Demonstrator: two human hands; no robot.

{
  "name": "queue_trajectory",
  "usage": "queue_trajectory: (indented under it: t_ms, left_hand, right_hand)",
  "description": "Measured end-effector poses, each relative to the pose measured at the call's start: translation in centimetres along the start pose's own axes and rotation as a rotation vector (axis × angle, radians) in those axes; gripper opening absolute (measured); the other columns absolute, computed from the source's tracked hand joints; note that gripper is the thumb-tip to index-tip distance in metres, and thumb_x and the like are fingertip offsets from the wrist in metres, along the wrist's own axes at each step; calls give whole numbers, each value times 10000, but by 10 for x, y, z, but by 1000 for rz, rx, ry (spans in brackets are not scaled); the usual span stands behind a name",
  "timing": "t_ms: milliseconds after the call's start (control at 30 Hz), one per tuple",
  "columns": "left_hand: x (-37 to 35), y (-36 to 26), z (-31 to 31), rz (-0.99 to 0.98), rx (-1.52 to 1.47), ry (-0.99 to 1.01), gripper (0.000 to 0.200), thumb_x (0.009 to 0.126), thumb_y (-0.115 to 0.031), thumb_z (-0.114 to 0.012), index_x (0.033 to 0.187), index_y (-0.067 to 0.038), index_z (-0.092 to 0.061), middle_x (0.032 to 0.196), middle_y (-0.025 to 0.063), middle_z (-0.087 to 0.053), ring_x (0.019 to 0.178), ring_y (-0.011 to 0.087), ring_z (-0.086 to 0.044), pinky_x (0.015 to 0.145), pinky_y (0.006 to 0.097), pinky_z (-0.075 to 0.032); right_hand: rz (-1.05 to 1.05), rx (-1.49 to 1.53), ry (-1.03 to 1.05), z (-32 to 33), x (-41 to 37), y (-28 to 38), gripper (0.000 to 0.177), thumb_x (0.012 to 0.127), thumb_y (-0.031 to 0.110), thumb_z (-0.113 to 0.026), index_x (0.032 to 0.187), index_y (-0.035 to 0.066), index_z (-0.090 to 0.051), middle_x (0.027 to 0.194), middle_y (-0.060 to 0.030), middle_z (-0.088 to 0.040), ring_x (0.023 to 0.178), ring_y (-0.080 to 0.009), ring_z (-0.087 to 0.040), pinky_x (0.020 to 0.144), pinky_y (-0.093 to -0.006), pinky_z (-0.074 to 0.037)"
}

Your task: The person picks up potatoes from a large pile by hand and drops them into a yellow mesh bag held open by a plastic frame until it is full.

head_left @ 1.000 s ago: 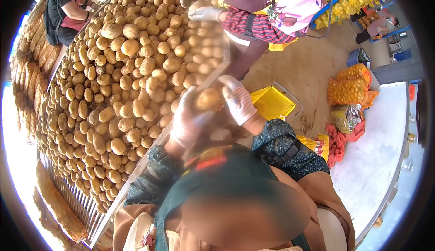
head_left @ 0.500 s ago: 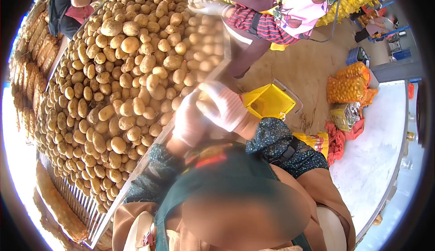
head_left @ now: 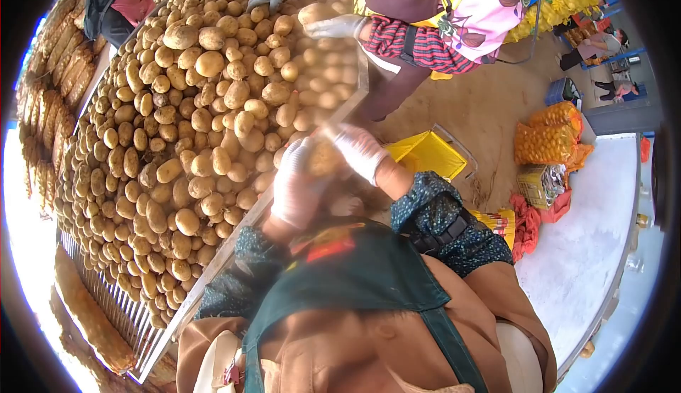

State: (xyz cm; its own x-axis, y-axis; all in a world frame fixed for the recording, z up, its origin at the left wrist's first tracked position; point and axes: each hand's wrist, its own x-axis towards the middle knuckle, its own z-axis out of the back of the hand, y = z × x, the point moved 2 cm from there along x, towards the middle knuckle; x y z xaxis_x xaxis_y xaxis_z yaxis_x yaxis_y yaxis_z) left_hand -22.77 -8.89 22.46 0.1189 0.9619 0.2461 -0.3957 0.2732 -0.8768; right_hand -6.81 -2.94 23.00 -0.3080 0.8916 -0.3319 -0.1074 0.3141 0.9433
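I see pale-gloved left hand (head_left: 292, 186) holding roundish light-brown potato (head_left: 325, 159) near centre of view. Pale-gloved right hand (head_left: 360, 153) sits at 2 o'clock from left, fingers close by potato; blur, so I cannot tell whether it grips. Large heap of brown potatoes (head_left: 202, 120) spreads at 10 o'clock; yellow open-topped crate (head_left: 427, 155) shows at 3 o'clock from held potato.
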Motion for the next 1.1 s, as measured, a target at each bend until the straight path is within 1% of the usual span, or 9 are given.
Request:
queue_trajectory:
  t_ms: [100,300,333,400,567,733,900,1000,1100]
  left_hand:
    - [4,-17,-3,201,-265,29,702,766,-17,-819,1367,-31,-457,1213,100,-609,1171,213,-566,988,359,-495]
    - [19,-32,16,577,-1145,180,627,786,-204,-817,1312,-36,-521,1165,85,-625,1006,175,-614,876,311,-520]
    - [14,-22,14,610,-1162,173,621,797,-233,-811,1311,-34,-524,1158,83,-626,995,171,-614,863,306,-519]
    - [12,-15,6,591,-1283,290,640,834,-347,-781,1329,-33,-526,1149,83,-628,956,172,-622,810,284,-529]
    - [-1,1,-2,747,-726,348,552,953,-433,-639,1329,-38,-553,1026,77,-661,816,145,-646,712,256,-524]
    - [24,25,49,196,366,-55,268,891,-140,-697,1128,-18,-669,959,146,-676,866,308,-640,811,372,-522]
    - [68,68,81,162,938,-169,459,810,-162,-690,1248,-117,-563,1140,175,-572,1031,393,-572,844,464,-511]
    - [87,83,83,335,963,134,473,824,-171,-695,1273,-120,-556,1206,181,-557,1080,382,-569,871,457,-516]
    - [85,96,107,265,802,-73,492,824,-178,-705,1288,-124,-552,1245,179,-552,1128,362,-561,867,445,-523]
  right_hand:
    - [42,68,55,-11,3,-17,493,993,487,-541,1107,20,-652,870,-25,-641,817,-115,-572,775,-283,-475]
    - [-169,190,-50,-2,-5,-22,303,934,194,-645,1187,28,-633,948,-32,-648,904,-135,-599,801,-303,-502]
    - [239,-11,-30,7,0,-67,467,870,78,-687,1316,34,-557,1139,-70,-631,1032,-164,-594,908,-313,-496]
    - [288,148,103,4,-23,-36,592,833,76,-740,1374,41,-502,1232,-85,-596,1108,-173,-571,973,-314,-469]
    - [143,34,121,31,-45,-36,695,769,159,-844,1363,51,-501,1281,-85,-580,1170,-173,-551,1030,-325,-441]
    - [-32,-209,-340,123,-60,-131,653,746,121,-831,1321,64,-528,1104,-73,-638,1035,-174,-604,933,-324,-502]
    - [-401,-675,-594,205,-75,-208,653,749,144,-797,1336,71,-521,1172,-162,-641,1088,-302,-620,957,-372,-493]
    - [-396,-1061,-623,194,-69,-183,620,784,194,-767,1341,75,-523,1246,-211,-612,1146,-380,-588,996,-408,-469]
    - [-179,-1034,-498,159,-47,-133,545,822,229,-736,1311,71,-556,1277,-216,-601,1174,-383,-574,1016,-419,-458]
